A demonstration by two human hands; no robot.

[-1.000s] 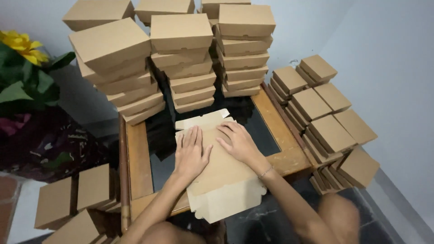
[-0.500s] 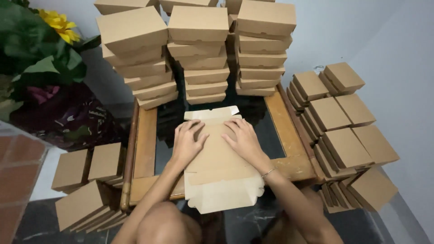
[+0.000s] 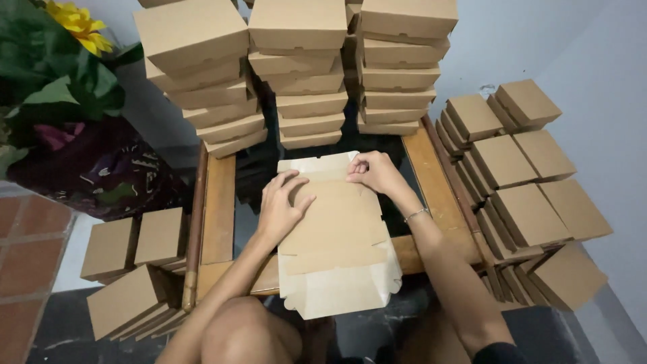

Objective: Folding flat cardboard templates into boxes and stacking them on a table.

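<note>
A pale wall corner backs a low wooden table [image 3: 219,202] with a dark glass top, and on it, right in front of the person, lies a flat cardboard sheet [image 3: 333,236] cut and creased for a box, its near end hanging over the table's edge toward the knees. The sheet is not yet a box: it lies almost fully flat, with only the far flap beginning to lift. The left hand [image 3: 282,205] rests spread and palm down on the sheet's left half, pinning it. The right hand [image 3: 374,172] is curled at the far right corner, fingers pinching the edge of that flap. So the folding looks barely begun; sides and lid are all unformed.

Beyond the sheet, three tall stacks of finished boxes [image 3: 303,74] stand at the table's far end. More closed boxes [image 3: 519,182] are piled in rows against the wall on the right, and a few boxes [image 3: 135,263] sit on the floor at left. A yellow flower [image 3: 81,23] with green leaves fills the upper left corner.
</note>
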